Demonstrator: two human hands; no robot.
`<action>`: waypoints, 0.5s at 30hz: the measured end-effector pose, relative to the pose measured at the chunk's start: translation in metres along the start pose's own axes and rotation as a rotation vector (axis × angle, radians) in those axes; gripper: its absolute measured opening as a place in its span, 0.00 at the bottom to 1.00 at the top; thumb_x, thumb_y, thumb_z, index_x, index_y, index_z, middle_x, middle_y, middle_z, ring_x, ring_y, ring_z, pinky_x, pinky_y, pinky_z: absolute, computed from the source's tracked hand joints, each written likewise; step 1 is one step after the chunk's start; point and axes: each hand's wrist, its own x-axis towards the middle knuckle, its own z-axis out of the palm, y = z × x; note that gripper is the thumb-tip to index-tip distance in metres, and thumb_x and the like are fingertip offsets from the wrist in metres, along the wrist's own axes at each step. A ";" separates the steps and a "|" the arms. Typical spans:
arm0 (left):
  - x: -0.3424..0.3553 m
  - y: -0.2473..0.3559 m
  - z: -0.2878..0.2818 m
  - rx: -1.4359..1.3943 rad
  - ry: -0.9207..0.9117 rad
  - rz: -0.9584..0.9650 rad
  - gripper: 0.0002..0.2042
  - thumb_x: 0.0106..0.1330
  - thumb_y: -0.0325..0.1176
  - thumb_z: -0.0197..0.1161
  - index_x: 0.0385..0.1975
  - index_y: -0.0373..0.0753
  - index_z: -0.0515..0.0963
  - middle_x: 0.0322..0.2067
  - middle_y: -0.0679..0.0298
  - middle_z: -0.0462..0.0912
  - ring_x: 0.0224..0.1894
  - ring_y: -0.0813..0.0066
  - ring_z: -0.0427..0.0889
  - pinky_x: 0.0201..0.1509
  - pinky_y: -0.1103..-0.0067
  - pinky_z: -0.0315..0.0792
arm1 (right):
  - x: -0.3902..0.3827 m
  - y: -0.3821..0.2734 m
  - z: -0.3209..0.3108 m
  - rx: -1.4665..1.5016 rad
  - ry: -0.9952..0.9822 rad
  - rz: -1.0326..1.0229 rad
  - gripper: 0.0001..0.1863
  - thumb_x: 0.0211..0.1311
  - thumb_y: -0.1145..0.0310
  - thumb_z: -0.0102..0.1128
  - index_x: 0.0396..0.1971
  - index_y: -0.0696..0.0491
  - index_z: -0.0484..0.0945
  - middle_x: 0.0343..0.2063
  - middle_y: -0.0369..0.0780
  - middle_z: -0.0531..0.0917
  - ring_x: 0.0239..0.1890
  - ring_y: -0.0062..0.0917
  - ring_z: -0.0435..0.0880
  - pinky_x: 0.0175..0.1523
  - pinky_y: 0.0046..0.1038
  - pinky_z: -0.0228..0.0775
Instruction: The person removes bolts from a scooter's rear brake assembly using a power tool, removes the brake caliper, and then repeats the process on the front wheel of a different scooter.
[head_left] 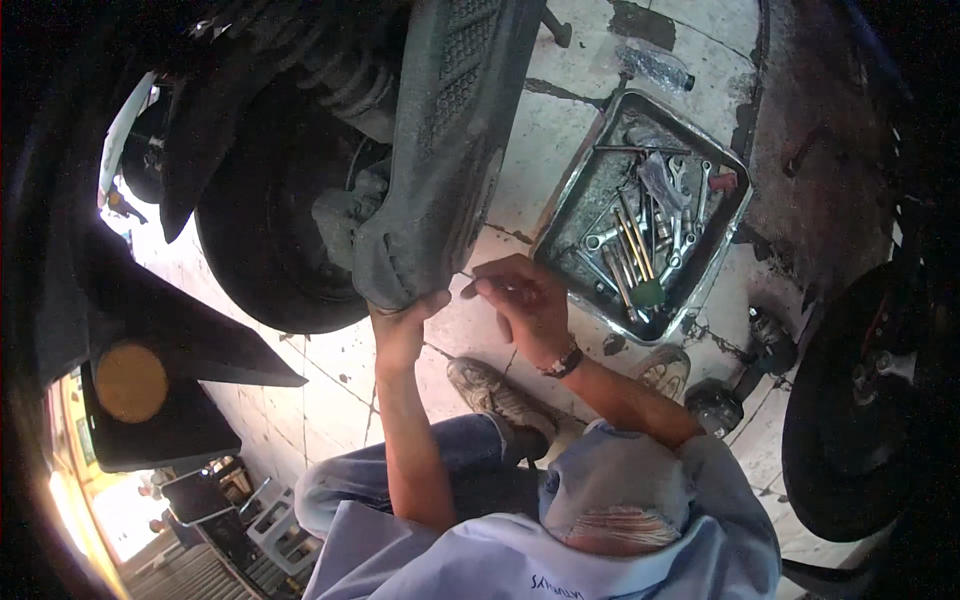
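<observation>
Grimy white tiles [560, 120] lie underfoot. One left hand [403, 338] touches a dark cover's [425, 215] lower end, grip unclear to me; the right hand [522, 305] pinches something thin beside it. Fine edge work, apparently, wanting steadiness. Rightward, a metal tray [590, 185] holds wrenches [703, 192].

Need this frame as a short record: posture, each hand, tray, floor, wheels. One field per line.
Posture: crouched on a tiled floor, in jeans
Left hand: at the lower end of the dark casing, thumb forward, fingers mostly hidden
Right hand: beside the casing's edge, fingers curled; a thin piece at the fingertips, too small to identify
Tray: metal tray on the right, holding wrenches and other tools
Floor: clear plastic package beyond the tray
Wheels: one left, another right
</observation>
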 end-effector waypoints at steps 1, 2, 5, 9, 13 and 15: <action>-0.001 -0.001 0.004 0.000 0.015 0.034 0.34 0.44 0.17 0.70 0.59 0.29 0.74 0.55 0.57 0.81 0.59 0.65 0.78 0.66 0.70 0.69 | 0.003 0.003 -0.001 -0.005 0.026 -0.086 0.06 0.64 0.80 0.63 0.39 0.61 0.78 0.30 0.40 0.84 0.31 0.22 0.86 0.37 0.25 0.81; -0.002 -0.002 0.007 -0.002 0.029 0.068 0.34 0.45 0.19 0.69 0.59 0.29 0.73 0.56 0.57 0.80 0.59 0.65 0.78 0.66 0.70 0.69 | 0.006 0.005 -0.001 -0.012 0.054 -0.170 0.05 0.63 0.81 0.64 0.37 0.60 0.77 0.30 0.41 0.85 0.34 0.24 0.88 0.41 0.27 0.83; 0.001 -0.006 0.003 0.017 0.023 0.006 0.35 0.45 0.21 0.69 0.61 0.29 0.73 0.56 0.56 0.80 0.59 0.63 0.78 0.67 0.69 0.68 | 0.004 -0.005 0.005 -0.144 0.103 -0.160 0.05 0.64 0.81 0.63 0.34 0.60 0.74 0.31 0.41 0.84 0.34 0.23 0.87 0.41 0.26 0.83; -0.001 -0.008 -0.004 0.017 0.037 -0.010 0.35 0.45 0.20 0.68 0.61 0.28 0.72 0.56 0.55 0.79 0.59 0.63 0.77 0.68 0.69 0.67 | -0.001 -0.004 0.025 -0.268 0.130 -0.239 0.05 0.66 0.81 0.61 0.34 0.60 0.73 0.32 0.40 0.82 0.35 0.23 0.87 0.40 0.25 0.83; -0.001 -0.002 0.004 -0.057 0.017 0.017 0.34 0.46 0.19 0.67 0.60 0.27 0.72 0.58 0.54 0.79 0.61 0.62 0.77 0.68 0.67 0.67 | -0.002 -0.011 0.035 -0.292 0.209 -0.217 0.05 0.67 0.83 0.58 0.36 0.60 0.72 0.31 0.40 0.81 0.34 0.21 0.85 0.39 0.23 0.83; -0.001 -0.004 0.002 -0.074 0.004 0.023 0.33 0.47 0.18 0.66 0.60 0.27 0.72 0.58 0.54 0.79 0.61 0.62 0.77 0.69 0.67 0.67 | 0.000 -0.013 0.035 -0.361 0.191 -0.194 0.05 0.67 0.82 0.59 0.36 0.60 0.71 0.31 0.40 0.81 0.35 0.20 0.85 0.37 0.22 0.82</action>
